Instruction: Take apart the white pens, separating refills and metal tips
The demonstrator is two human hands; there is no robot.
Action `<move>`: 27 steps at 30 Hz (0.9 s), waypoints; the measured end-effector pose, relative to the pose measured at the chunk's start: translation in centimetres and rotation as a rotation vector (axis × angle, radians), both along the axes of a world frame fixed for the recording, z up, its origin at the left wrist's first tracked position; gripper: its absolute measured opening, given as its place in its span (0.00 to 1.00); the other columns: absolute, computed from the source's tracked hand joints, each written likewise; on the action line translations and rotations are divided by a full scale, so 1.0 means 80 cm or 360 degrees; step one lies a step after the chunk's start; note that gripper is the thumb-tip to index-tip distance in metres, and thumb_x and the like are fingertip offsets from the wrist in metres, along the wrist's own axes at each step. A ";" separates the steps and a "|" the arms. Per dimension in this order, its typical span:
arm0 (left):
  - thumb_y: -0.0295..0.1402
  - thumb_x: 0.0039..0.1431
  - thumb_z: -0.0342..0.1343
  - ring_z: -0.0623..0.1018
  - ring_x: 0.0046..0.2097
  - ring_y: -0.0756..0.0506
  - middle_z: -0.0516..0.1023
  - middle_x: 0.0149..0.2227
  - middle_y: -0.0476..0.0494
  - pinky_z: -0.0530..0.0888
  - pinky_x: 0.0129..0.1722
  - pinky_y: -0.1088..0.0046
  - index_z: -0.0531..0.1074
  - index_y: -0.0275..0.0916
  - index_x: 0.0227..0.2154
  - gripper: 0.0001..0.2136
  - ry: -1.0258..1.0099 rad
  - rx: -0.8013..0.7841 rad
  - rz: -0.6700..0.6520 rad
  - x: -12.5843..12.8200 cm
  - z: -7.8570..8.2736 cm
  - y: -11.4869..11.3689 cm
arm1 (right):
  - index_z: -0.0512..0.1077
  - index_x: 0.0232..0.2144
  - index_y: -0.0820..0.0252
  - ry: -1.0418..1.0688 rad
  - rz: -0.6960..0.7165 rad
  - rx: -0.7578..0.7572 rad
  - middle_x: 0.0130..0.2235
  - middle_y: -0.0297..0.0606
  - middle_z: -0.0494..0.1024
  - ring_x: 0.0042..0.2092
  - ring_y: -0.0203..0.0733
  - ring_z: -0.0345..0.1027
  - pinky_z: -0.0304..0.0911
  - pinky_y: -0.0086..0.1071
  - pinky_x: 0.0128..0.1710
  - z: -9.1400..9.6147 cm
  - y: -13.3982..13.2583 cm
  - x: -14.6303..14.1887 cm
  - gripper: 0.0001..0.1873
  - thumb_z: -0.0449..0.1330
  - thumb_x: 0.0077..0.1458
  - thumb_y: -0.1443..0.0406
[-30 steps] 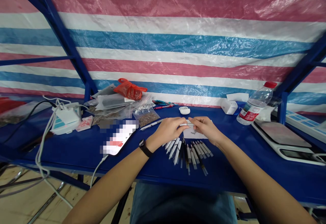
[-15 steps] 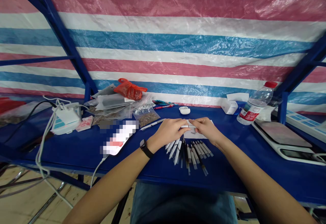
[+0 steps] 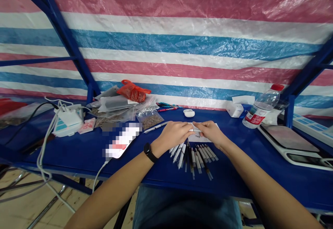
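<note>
Between my two hands lies a white pen [image 3: 195, 130], held sideways, with part of it hidden by fingers. My left hand [image 3: 174, 134], below a black wrist watch, is closed around its left end. The thumb and fingers of my right hand [image 3: 211, 132] pinch the right end. Beneath them is a sheet of white paper [image 3: 201, 138] with small dark marks that I cannot make out. Just in front of my hands, several white pens [image 3: 179, 155] are fanned out on the blue table. Beside these lie several pen refills [image 3: 200, 159] with pale tubes and dark tips.
Left of my hands are a phone [image 3: 124, 141], another white pen [image 3: 155, 127], plastic bags [image 3: 117, 107], a red bag [image 3: 134, 91] and a corded power strip [image 3: 68, 119]. A white case [image 3: 188, 112], tissue box [image 3: 235, 109], bottle [image 3: 262, 107] and scale [image 3: 291, 140] stand behind and right.
The fingers of my left hand have shifted slightly right along the pen, covering more of it. My right hand keeps its pinch. The things on the table stay put.
</note>
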State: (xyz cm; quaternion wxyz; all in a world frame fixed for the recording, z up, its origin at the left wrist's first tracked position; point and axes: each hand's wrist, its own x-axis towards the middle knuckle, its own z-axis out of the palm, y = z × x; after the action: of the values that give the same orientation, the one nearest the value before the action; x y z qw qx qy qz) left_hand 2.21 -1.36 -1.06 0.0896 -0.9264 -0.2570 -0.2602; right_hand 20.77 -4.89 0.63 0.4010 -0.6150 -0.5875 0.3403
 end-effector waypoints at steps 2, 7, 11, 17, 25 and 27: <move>0.40 0.73 0.52 0.82 0.36 0.44 0.82 0.31 0.45 0.61 0.27 0.70 0.77 0.40 0.38 0.13 -0.0010 0.0016 0.0001 0.000 0.000 0.000 | 0.61 0.06 0.55 -0.0008 -0.0009 -0.0003 0.12 0.29 0.54 0.20 0.33 0.47 0.48 0.35 0.24 0.001 0.000 -0.001 0.40 0.60 0.38 0.28; 0.39 0.71 0.54 0.82 0.37 0.44 0.82 0.34 0.47 0.63 0.28 0.71 0.76 0.40 0.38 0.10 -0.0007 -0.0071 0.0091 0.000 0.003 0.000 | 0.64 0.09 0.55 -0.0082 -0.0042 0.0077 0.13 0.30 0.57 0.19 0.34 0.51 0.51 0.34 0.24 0.002 -0.001 -0.002 0.40 0.55 0.44 0.28; 0.36 0.71 0.53 0.82 0.39 0.44 0.82 0.35 0.47 0.66 0.30 0.71 0.75 0.41 0.40 0.07 0.0058 -0.0155 0.0278 -0.001 0.012 -0.001 | 0.69 0.16 0.56 -0.0315 -0.0073 0.0264 0.15 0.31 0.62 0.20 0.37 0.57 0.51 0.33 0.25 0.005 -0.002 0.003 0.39 0.51 0.49 0.29; 0.37 0.73 0.49 0.82 0.44 0.41 0.82 0.39 0.44 0.71 0.35 0.71 0.74 0.42 0.45 0.10 0.0113 -0.0297 0.0639 -0.006 0.027 0.001 | 0.68 0.19 0.55 -0.0546 -0.0076 0.0339 0.17 0.31 0.66 0.23 0.38 0.61 0.51 0.32 0.26 0.008 -0.001 0.014 0.31 0.52 0.55 0.37; 0.36 0.71 0.50 0.82 0.49 0.35 0.83 0.46 0.38 0.75 0.41 0.64 0.75 0.40 0.48 0.11 0.0186 -0.0542 0.1052 -0.020 0.035 0.011 | 0.65 0.19 0.54 -0.0649 -0.0053 0.0182 0.19 0.32 0.72 0.25 0.40 0.65 0.52 0.32 0.28 0.013 -0.002 0.013 0.24 0.59 0.54 0.45; 0.35 0.70 0.52 0.82 0.49 0.34 0.83 0.45 0.37 0.76 0.42 0.63 0.76 0.40 0.46 0.10 0.0207 -0.0590 0.1092 -0.027 0.035 0.016 | 0.67 0.20 0.54 -0.0655 0.0010 0.0134 0.20 0.32 0.73 0.25 0.40 0.66 0.53 0.31 0.28 0.014 -0.002 0.013 0.21 0.61 0.54 0.47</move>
State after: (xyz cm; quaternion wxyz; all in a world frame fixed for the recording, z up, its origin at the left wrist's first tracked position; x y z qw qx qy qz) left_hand 0.01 -0.06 1.75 0.0187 -0.8018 -0.5880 -0.1051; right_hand 21.83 -5.07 1.72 0.2969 -0.6525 -0.6726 0.1838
